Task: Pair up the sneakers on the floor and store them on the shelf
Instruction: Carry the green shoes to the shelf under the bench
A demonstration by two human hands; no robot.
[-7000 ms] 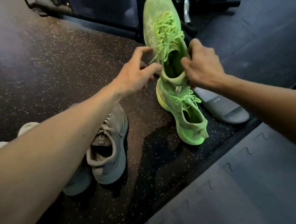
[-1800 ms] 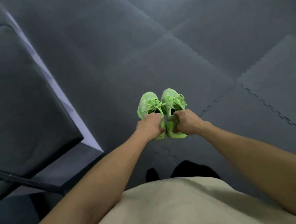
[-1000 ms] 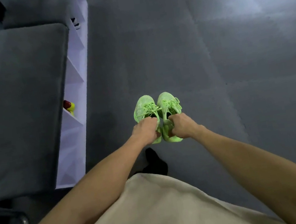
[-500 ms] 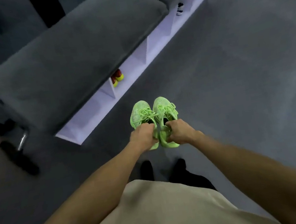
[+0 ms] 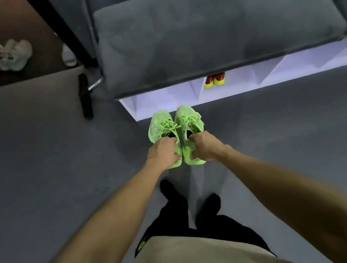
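Two lime-green sneakers (image 5: 175, 128) are held side by side above the grey floor mat (image 5: 38, 175), toes aimed away from the body at the white shelf (image 5: 239, 82) — long axes parallel. The left hand (image 5: 164, 153) and right hand (image 5: 204, 145) each grip a heel collar, fingers curled. Beyond the fingertips, cubbies lie open beside red-and-yellow shoes (image 5: 214, 80).
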